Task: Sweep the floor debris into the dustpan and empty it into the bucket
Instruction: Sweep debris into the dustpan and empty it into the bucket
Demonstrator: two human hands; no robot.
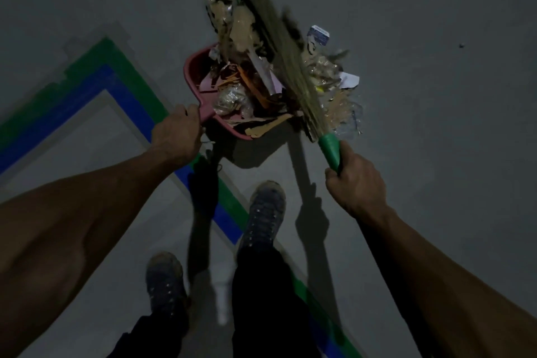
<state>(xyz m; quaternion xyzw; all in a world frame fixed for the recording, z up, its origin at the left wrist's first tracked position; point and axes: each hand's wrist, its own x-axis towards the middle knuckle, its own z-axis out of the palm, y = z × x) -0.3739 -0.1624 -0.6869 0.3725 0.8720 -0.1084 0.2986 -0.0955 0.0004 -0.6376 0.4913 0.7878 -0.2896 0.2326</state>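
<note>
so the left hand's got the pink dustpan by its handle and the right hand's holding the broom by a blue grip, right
Not quite: the head view shows the broom's grip is green, not blue. The rest holds: the left hand holds the pink dustpan by its handle, and the right hand holds the broom.

Counts, head view, dim light:
- hands: 2, left hand [177, 136], right hand [356, 183]
- dustpan [193, 67]: 1, pink
- broom [279, 46]: 1, green handle collar
- shoes: 2, left shoe [165, 282], right shoe [266, 212]
- painted floor stripes: 2, one green stripe [136, 78], one blue stripe [132, 102]
- debris [241, 90]: scraps in and beside the pan overlapped and blurred, pieces could not be counted
- printed card [318, 35]: 1 seen apart from the pile
</note>
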